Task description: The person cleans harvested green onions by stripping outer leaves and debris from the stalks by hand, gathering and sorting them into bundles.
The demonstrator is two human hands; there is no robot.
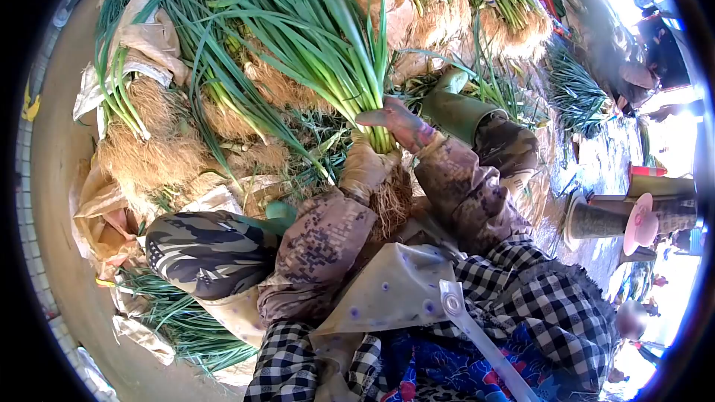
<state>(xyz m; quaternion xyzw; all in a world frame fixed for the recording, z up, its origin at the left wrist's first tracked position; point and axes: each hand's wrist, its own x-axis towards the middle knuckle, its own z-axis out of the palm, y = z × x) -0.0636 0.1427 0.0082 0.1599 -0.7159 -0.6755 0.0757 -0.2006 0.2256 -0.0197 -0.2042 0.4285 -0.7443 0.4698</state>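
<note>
A bunch of green onions [335,67] is held in front of my body, its long leaves fanning up and to the left and its brown roots [392,205] hanging toward my lap. My left hand [366,165], in a tan glove, is wrapped round the bunch low down, near the roots. Just above it, my right hand [398,123], in a stained glove, closes round the pale stems. Parts of the fingers of both hands are hidden by the stems.
Rooty onion bundles [153,130] lie to the left, with more bundles [514,26] at the back. Green boots [453,108] stand either side of the work. Another onion heap [186,320] lies lower left. A pink hat [642,225] and people appear at right.
</note>
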